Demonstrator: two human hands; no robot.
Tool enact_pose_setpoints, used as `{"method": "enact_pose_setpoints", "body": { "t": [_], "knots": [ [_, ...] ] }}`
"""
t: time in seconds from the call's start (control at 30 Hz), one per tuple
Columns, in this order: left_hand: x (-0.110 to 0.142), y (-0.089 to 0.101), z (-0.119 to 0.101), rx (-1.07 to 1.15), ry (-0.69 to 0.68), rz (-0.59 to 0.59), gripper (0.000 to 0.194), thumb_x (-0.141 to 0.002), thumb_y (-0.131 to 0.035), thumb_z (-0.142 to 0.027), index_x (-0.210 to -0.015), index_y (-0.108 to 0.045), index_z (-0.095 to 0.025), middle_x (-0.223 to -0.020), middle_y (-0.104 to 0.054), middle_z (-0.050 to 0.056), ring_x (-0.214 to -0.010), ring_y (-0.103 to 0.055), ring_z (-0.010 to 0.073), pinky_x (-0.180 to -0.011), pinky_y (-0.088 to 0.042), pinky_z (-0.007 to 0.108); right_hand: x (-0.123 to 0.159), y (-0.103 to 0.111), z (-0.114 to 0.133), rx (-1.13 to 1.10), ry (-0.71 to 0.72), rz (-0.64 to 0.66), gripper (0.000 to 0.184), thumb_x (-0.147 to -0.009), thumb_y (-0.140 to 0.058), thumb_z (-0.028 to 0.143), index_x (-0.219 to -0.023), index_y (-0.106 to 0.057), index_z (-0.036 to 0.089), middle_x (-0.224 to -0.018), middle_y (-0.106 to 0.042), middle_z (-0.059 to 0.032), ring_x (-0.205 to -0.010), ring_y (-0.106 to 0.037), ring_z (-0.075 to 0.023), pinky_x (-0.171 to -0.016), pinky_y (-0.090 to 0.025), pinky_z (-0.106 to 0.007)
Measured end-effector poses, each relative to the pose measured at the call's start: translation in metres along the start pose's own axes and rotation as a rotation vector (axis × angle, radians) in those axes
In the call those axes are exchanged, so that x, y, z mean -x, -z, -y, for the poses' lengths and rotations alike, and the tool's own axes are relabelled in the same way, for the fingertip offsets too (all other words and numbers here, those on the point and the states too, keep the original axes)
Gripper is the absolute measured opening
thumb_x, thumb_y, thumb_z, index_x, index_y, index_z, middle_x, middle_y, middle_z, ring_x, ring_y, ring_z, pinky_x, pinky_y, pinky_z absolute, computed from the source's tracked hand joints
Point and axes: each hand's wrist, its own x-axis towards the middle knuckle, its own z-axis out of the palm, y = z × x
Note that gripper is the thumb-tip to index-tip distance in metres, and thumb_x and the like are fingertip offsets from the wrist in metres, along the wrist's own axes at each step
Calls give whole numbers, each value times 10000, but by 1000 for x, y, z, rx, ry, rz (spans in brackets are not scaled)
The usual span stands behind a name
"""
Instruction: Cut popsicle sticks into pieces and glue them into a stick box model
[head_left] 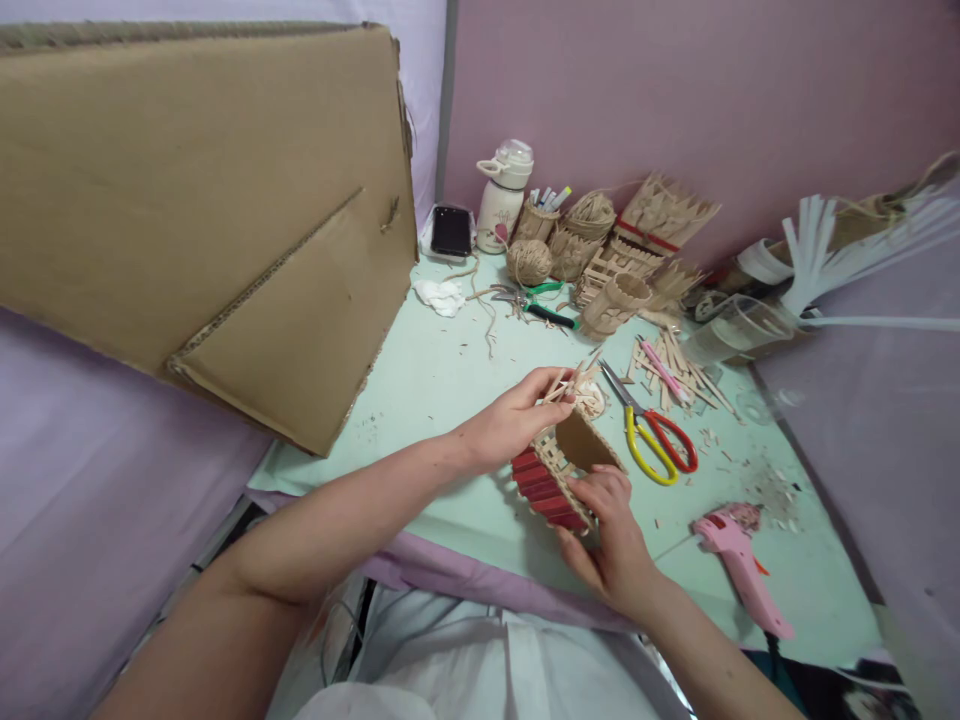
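Observation:
A small handmade model of cardboard and light wooden sticks (pixel 546 490), with a red slatted side, is held tilted above the front of the table. My left hand (pixel 517 415) is closed on its far end, where thin sticks jut out around the fingers; whether those sticks are loose or fixed to it I cannot tell. Wrapped about the near end is my right hand (pixel 609 530), thumb below and fingers along the top edge. Right of the model lie scissors (pixel 651 430) with one yellow and one red handle, blades partly apart.
A pink glue gun (pixel 746 575) lies at the right, trailing a cord. Loose sticks and a pink pen (pixel 661 368) are behind the scissors. Green-handled pliers (pixel 551 315), twine balls (pixel 529 262), stick-built pieces and a bottle (pixel 501 205) stand further back. A large cardboard panel (pixel 300 200) blocks the left.

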Motion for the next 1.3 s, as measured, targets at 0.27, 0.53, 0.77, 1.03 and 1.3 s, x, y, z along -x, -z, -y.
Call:
{"method": "enact_pose_setpoints", "body": {
  "t": [0.27,0.53,0.77,1.03,1.3],
  "knots": [
    [3,0,-3,-19,13,32,406,-799,-511,-192,-1203,-472,-186,-1322,-469,74,-1225,-408,204,-1009,-309,328,-2,4,3,-14,-28,52,531,-740,-520,138,-1232,-338,225,-859,-469,-35,-825,-452,-219,-857,-340,-512],
    [0,1,0,-28,22,29,403,-807,-515,-220,-1205,-460,-178,-1314,-468,74,-1223,-409,202,-1007,-312,323,-3,5,3,-13,-28,47,493,-745,-518,139,-1204,-356,217,-853,-480,-33,-813,-444,-211,-854,-336,-495],
    [-2,5,-3,-69,26,70,423,-815,-523,-243,-1229,-456,-188,-1356,-441,82,-1257,-386,210,-1017,-310,338,-1,3,3,29,-35,56,502,-764,-539,158,-1229,-356,208,-864,-510,-35,-818,-469,-206,-868,-336,-485],
    [-1,32,-12,-289,31,17,502,-762,-619,-325,-1225,-470,-200,-1352,-447,102,-1226,-421,236,-1015,-316,378,-14,-2,18,139,-94,29,374,-820,-534,181,-1183,-442,165,-813,-575,-36,-801,-481,-199,-837,-341,-429],
    [30,42,21,-271,-38,-77,852,-674,-724,-321,-1380,-251,-250,-1327,-412,120,-1277,-362,226,-1075,-259,383,-21,-14,32,185,-170,-5,371,-852,-546,240,-1195,-479,117,-877,-632,-79,-851,-505,-214,-868,-344,-444]
  ]
}}
